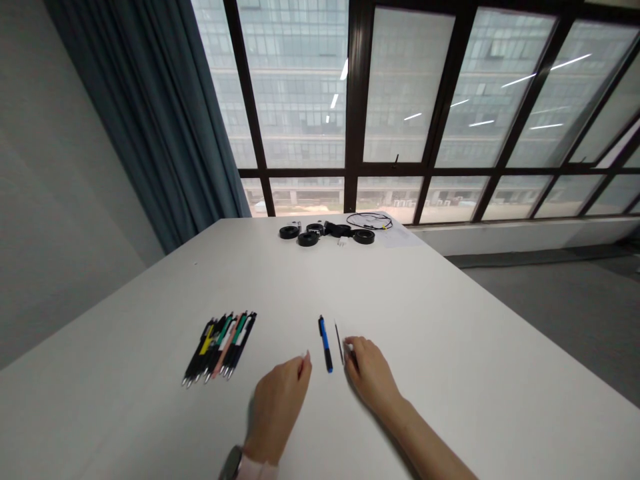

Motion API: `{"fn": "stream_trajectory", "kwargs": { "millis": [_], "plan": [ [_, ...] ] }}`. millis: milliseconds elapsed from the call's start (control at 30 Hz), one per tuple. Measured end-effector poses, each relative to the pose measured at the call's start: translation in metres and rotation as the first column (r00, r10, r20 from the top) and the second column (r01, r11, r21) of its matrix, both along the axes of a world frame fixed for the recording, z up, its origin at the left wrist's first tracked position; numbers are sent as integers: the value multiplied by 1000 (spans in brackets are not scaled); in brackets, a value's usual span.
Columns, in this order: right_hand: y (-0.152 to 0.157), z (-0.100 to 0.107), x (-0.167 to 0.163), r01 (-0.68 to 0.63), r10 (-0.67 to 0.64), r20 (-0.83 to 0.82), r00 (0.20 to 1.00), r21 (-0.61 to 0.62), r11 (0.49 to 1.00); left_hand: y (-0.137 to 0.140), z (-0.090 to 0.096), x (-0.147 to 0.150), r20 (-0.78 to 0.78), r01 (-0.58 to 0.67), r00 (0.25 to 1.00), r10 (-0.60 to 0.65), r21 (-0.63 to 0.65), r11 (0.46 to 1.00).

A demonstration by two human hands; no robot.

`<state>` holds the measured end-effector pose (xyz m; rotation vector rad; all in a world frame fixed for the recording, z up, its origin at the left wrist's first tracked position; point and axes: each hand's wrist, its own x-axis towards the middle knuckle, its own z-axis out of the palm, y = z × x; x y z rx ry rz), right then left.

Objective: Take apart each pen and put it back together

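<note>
My left hand is closed above the white table, its thumb pressed to the curled fingers. Whatever may be inside it is hidden. My right hand rests on the table with the fingers curled in, and anything under the fingertips is too small to make out. Just left of those fingertips lies a thin dark pen refill, apart from the pen. Between the hands lies a blue and black pen, its clip end pointing away from me. Several pens in black, green, yellow and pink lie side by side left of my left hand.
At the table's far end are several black rolls, a coiled black cable, a small white plug and a sheet of paper. A blue curtain and windows stand beyond. The table's right edge drops to a grey floor.
</note>
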<state>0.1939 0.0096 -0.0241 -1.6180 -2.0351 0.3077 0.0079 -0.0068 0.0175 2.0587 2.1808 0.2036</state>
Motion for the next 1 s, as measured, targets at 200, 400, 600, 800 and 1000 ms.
{"fn": "stream_trajectory", "kwargs": {
  "millis": [200,400,600,800,1000],
  "plan": [
    [0,-3,0,8,-8,-62,998,7,1000,-3,-4,-3,-15,4,1000,-4,33,999],
    [2,-4,5,141,-155,-263,952,-71,987,-7,-3,-7,-27,-8,1000,9,40,999],
    [2,-3,6,164,-177,-303,936,-69,984,-9,-5,-11,-32,-19,999,21,43,999],
    [-1,-2,6,175,-191,-257,947,-83,981,-10,-4,-12,-2,-34,999,34,8,999],
    [-1,-2,6,181,-193,-240,951,-74,981,-12,-2,-10,-21,-28,999,28,-7,1000]
  ]
}}
